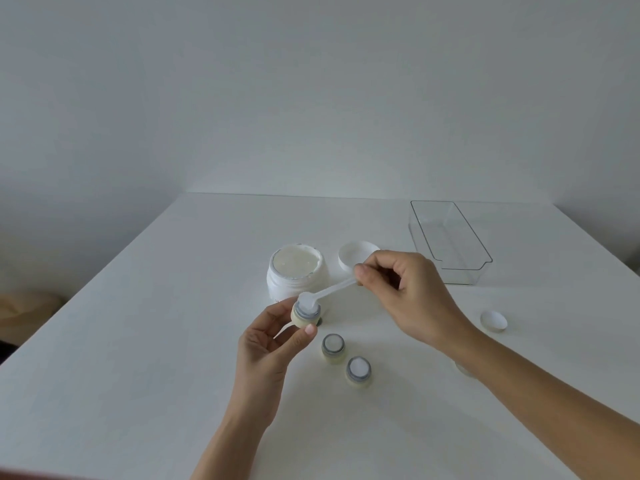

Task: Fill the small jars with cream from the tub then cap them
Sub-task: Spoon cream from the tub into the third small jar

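Small pale-yellow jar with grey threaded neck (306, 315): uncapped, tilted, raised off the white surface (138, 323), just in front of the tub. Pinched in the grip of the left hand (273, 344), thumb on the near side, fingers behind.

Translucent white plastic spatula (327, 292): paddle end resting in the mouth of the held jar, on white cream; handle end pinched in the grip of the right hand (405, 292) between thumb and forefinger, other fingers curled.

Large white round plastic tub (297, 273): open, filled with off-white cream nearly to the rim, standing on the surface behind the held jar.

Two further small pale-yellow jars, one nearer the tub (333, 346) and one nearer the camera (358, 370): upright, uncapped, white cream showing at the mouths, standing close together on the surface below the right hand.

Large white round lid (353, 256): lying right of the tub, partly hidden by the right hand.

Small white round cap (493, 321): lying on the surface, right of the right forearm.

Clear rectangular plastic tray (450, 240): at the far right of the surface.
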A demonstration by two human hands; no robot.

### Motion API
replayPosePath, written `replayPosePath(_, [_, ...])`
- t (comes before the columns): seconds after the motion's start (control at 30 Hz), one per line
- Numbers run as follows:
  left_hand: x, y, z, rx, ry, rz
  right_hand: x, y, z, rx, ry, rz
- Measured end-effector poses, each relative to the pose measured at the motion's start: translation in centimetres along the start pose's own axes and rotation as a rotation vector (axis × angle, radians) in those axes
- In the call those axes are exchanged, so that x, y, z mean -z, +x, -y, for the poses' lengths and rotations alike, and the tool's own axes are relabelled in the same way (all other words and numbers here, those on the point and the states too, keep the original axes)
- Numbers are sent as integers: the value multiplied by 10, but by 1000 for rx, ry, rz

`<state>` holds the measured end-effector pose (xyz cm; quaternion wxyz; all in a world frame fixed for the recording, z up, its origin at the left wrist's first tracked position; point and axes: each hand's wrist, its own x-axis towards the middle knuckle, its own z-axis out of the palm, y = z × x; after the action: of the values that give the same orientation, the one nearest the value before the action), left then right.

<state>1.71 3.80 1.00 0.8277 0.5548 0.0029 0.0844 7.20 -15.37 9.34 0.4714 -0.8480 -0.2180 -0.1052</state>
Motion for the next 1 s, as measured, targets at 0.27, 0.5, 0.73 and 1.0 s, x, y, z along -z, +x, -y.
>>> replayPosePath(0.27, [1, 0, 0, -14, 12, 14, 0, 1, 4, 32, -122, -20])
replayPosePath(0.5, [0, 1, 1, -14, 7, 8, 8, 5, -4, -57, -81, -81])
replayPosePath(0.73, [1, 1, 0, -19, 12, 7, 10, 12, -8, -198, 95, -63])
replayPosePath(1.0, [1, 1, 1, -13, 8, -11, 4, 28, -4, -369, 342, 14])
